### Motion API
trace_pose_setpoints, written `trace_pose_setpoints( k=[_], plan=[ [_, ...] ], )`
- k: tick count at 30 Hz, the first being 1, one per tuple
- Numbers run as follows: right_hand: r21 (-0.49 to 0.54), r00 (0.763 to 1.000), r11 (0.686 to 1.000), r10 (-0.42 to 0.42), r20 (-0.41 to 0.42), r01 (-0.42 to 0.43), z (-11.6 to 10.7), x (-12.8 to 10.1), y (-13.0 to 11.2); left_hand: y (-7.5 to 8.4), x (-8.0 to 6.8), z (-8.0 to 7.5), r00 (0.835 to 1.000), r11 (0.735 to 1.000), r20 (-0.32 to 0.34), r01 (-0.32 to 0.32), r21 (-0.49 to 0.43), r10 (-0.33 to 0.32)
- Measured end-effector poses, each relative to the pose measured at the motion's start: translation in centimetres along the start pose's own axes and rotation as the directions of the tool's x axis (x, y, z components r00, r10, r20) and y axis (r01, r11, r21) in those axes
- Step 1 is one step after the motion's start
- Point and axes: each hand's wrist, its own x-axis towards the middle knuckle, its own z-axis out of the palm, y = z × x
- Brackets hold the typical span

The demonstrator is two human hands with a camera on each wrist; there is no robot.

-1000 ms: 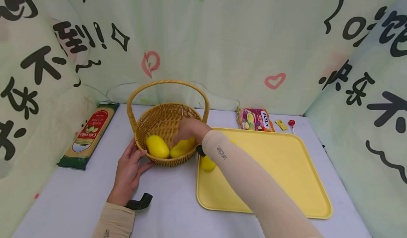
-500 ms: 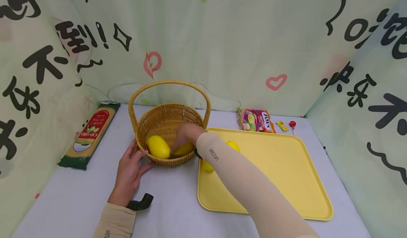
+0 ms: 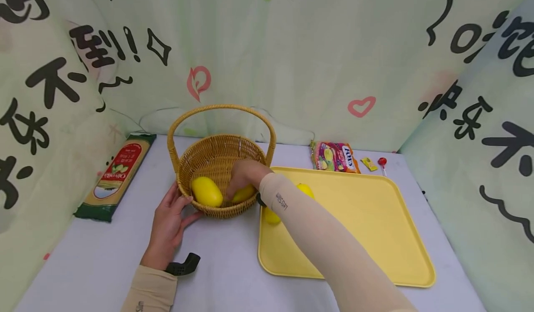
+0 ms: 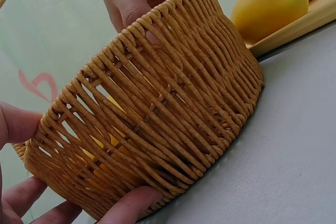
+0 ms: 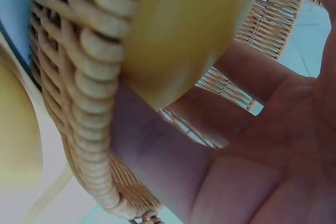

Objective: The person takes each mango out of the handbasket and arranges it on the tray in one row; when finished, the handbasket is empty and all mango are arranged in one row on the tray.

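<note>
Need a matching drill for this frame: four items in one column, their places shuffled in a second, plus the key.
Things:
1. left hand
2. right hand
3. pasta packet
4. lollipop

Places:
A. far right of the table, beyond the yellow tray
B. flat on the table left of the wicker basket
C. inside the basket, on a mango
D. against the basket's outer wall

Pairs: 1-D, 2-C, 3-B, 4-A
</note>
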Motion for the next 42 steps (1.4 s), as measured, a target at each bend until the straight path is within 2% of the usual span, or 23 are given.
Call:
trace_pose_setpoints(
  k=[7,17,35,42],
  plan=[
    [-0.006,0.998,0.998,-0.057,-0.022,0.056,0.1,0.2,0.4,0.3,0.0,-0.1,1.000,1.000,-0.007,0.009,0.003,-0.009],
    [0.092,0.995,0.993,-0.071,-0.070,0.077,-0.1,-0.3,0.8,0.5,-0.1,-0.1,1.000,1.000,-0.008,0.014,0.001,-0.014],
    [0.186,0.996,0.979,-0.077,-0.051,0.085,-0.4,-1.2,1.2,0.3,-0.1,-0.3,1.000,1.000,-0.002,0.012,0.001,-0.012],
    [0.209,0.985,0.964,-0.155,-0.072,0.167,-0.8,-1.9,2.2,0.3,-0.2,-0.1,1.000,1.000,-0.004,0.017,-0.007,-0.017]
  ],
)
